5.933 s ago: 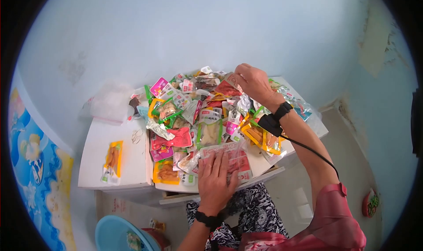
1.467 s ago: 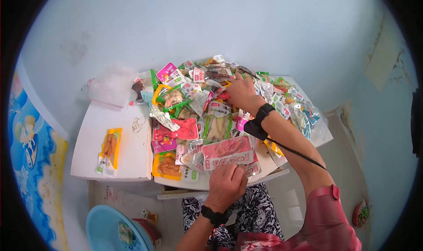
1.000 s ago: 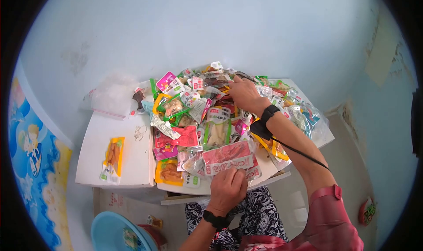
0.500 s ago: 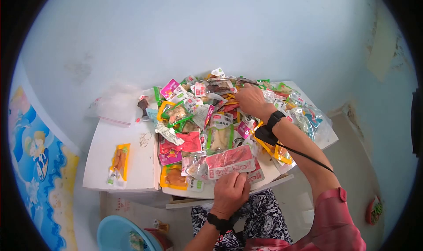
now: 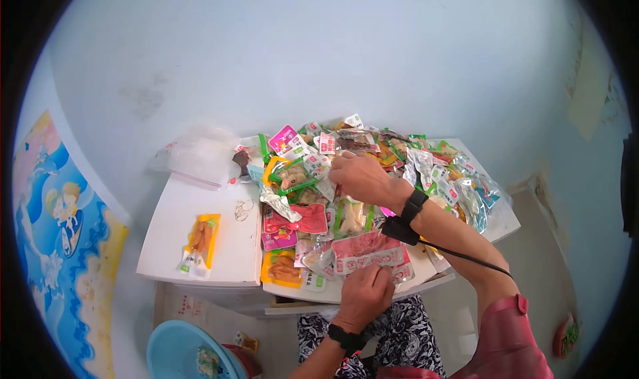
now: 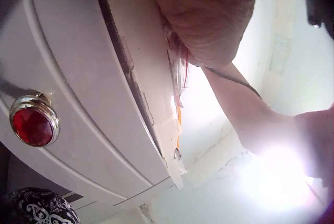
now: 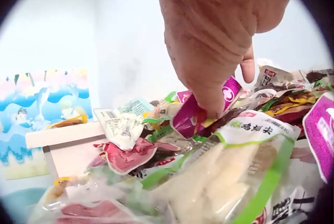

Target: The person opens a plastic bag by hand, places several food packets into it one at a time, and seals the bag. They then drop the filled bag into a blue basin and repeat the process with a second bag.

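Observation:
A heap of vacuum-sealed snack packets (image 5: 293, 216) covers the white cabinet top (image 5: 200, 252). My right hand (image 5: 363, 178) reaches into the middle of it, palm down. In the right wrist view, its fingers pinch a purple packet (image 7: 190, 117), just behind a green-edged packet of pale meat (image 7: 224, 166). My left hand (image 5: 366, 296) is at the front edge, fingers curled over the lower edge of a red-and-white packet (image 5: 366, 246) that lies on similar ones. In the left wrist view, clear plastic (image 6: 181, 67) shows beside that hand; its fingertips are hidden.
One yellow-edged packet (image 5: 202, 239) lies apart on the left section, with a clear plastic bag (image 5: 203, 152) behind it. A blue basin (image 5: 176, 349) stands on the floor at lower left. A red-knobbed drawer front (image 6: 47, 52) is below the top.
My right hand has moved from the back right of the heap to its middle, now on a purple packet. The left hand, flat on the packets at first, has drawn back to curl at their edge.

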Demonstrator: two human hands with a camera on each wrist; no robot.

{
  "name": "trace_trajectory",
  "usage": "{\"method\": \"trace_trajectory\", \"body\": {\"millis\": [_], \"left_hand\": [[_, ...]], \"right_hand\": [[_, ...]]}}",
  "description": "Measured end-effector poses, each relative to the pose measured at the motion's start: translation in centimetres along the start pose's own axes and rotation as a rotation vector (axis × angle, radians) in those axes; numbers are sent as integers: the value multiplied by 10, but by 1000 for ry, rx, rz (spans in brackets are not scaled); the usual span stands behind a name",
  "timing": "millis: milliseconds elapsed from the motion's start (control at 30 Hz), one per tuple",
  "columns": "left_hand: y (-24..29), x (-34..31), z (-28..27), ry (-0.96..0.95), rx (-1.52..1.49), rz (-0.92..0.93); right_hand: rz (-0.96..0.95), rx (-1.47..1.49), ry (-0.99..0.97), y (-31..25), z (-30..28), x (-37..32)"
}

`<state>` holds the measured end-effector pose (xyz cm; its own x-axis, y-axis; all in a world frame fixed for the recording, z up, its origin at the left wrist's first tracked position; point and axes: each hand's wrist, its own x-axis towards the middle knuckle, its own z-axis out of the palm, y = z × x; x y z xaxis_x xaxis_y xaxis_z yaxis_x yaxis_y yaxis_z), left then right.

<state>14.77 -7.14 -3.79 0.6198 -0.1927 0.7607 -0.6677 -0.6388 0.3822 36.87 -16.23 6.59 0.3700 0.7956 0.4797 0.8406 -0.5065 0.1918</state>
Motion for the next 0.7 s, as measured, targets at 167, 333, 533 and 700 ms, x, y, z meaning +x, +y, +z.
{"method": "trace_trajectory", "body": {"millis": [167,333,533,700], "left_hand": [[1,0,0,13,-1,14],[0,-3,2,24,-14,23],[0,-1,0,33,12,37],[-1,-1,3,43,6,36]], "right_hand": [[-3,-69,44,14,-3,-18],[115,-119,-40,36,-17,-42],[191,-285,-65,51,-22,-66],[239,-172,2,1,-31,-38]]}}
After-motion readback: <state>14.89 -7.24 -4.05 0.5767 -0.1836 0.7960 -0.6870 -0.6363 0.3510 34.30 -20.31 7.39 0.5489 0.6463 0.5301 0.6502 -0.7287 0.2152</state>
